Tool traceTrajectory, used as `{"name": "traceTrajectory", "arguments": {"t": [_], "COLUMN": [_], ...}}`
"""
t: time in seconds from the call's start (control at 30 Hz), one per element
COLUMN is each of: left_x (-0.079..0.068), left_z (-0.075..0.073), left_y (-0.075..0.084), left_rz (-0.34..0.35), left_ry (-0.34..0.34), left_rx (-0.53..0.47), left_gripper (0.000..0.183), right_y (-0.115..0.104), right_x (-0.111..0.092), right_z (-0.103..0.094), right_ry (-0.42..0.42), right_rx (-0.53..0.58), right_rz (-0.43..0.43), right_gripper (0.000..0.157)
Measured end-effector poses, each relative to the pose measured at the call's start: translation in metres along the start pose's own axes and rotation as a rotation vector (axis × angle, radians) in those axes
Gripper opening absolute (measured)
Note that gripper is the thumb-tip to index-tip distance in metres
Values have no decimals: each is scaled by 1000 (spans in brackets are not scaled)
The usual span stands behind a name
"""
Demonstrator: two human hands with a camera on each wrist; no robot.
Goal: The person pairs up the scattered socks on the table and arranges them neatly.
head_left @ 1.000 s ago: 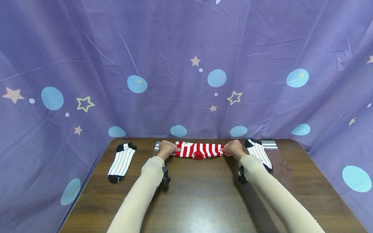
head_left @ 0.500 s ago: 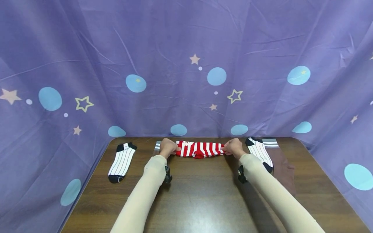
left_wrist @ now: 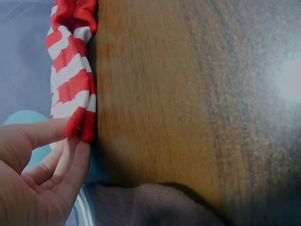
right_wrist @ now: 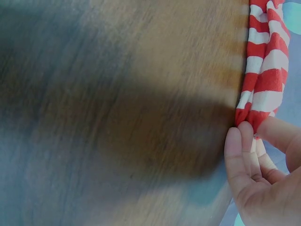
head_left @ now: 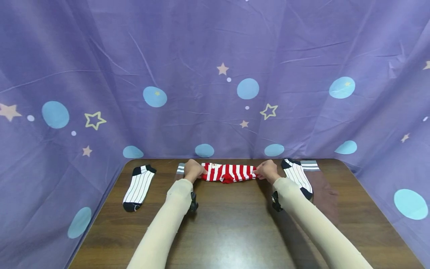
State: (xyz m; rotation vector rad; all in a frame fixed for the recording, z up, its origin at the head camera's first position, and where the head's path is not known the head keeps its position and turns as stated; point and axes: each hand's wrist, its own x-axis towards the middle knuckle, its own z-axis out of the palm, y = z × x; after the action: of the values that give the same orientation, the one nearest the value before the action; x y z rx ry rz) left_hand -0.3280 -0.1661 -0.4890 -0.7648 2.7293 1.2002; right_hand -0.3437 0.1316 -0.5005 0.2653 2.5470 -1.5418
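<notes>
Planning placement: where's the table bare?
Bare: table between the sleeves, nearside of the red-striped sock; also nearside of leftmost white sock. Crowded: far centre, with left hand, right hand; right, other white sock beside brown sock.

Red-striped sock [head_left: 230,173]: cropped by the top edge in both wrist views; small motif [head_left: 214,166] unreadable.
Left brown sock [left_wrist: 150,207]: mostly behind the left hand [head_left: 193,170] and left sleeve [head_left: 159,228] in the head view.
Right brown sock [head_left: 326,194]: partly behind the right sleeve [head_left: 319,224].
Table [head_left: 228,220]: near edge out of frame.

Two hands [head_left: 193,170] [head_left: 267,170], two brown socks [left_wrist: 150,205] [head_left: 324,196], two black-and-white socks [head_left: 139,188] [head_left: 297,177], one or possibly two red-striped socks [head_left: 231,172]
</notes>
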Motion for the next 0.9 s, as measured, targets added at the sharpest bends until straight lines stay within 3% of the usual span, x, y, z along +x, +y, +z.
{"name": "traceTrajectory", "arguments": {"t": [0.2, 0.43, 0.73, 0.9], "left_x": [1, -1, -1, -1], "left_z": [0, -1, 2, 1], "left_y": [-1, -1, 6, 8], "left_rz": [-6, -30, 11, 1], "left_ry": [13, -12, 1, -2], "left_rx": [19, -59, 84, 94], "left_gripper": [31, 42, 41, 41], "right_y": [-2, -7, -8, -9], "right_x": [4, 6, 4, 3], "right_z": [3, 4, 2, 0], "right_ry": [5, 6, 6, -10], "right_rx": [-17, -58, -91, -106], "right_rz": [-8, 20, 70, 66], "right_gripper": [11, 10, 13, 14]}}
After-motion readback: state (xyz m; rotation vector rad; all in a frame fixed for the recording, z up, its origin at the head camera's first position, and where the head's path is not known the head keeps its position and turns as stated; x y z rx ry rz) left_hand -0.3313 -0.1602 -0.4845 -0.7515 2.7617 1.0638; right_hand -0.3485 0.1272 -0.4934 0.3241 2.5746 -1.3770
